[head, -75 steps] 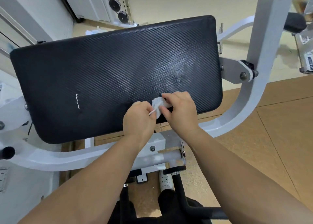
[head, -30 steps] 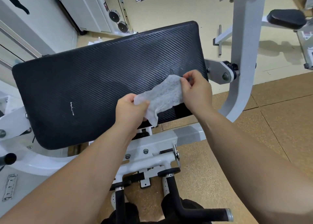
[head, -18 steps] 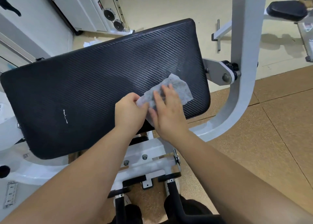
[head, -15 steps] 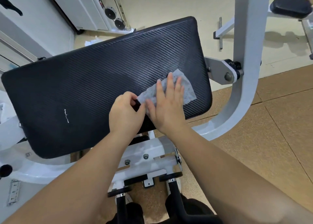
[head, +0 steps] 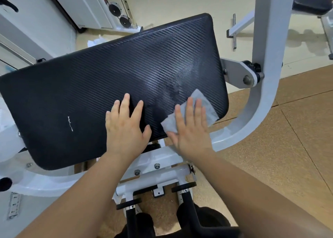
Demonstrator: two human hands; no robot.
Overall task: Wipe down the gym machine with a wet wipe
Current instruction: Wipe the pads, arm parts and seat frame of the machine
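**A:** Which step is in hand?

**B:** The wiping itself, I judge. The wet wipe (head: 208, 108) lies opened flat on the near right corner of the black pad (head: 108, 79), under the right hand (head: 191, 129). That grip is spread: fingers straight, palm pressing the wipe down, nothing pinched.

**A:** And the left hand (head: 126, 127)?

**B:** It is flat on the pad just beside the right, fingers splayed, holding nothing. It seems to steady the pad.

**A:** How far along?

**B:** Barely begun, by the look. A blotchy smear (head: 173, 91) shows just above the wipe. The rest of the pad looks dry, and the white frame (head: 261, 93) looks untouched.

**A:** The next move?

**B:** Long strokes across the textured surface toward the far left, with even palm pressure so the thin sheet neither bunches nor slips off the edge. The left hand must lift out of the path.
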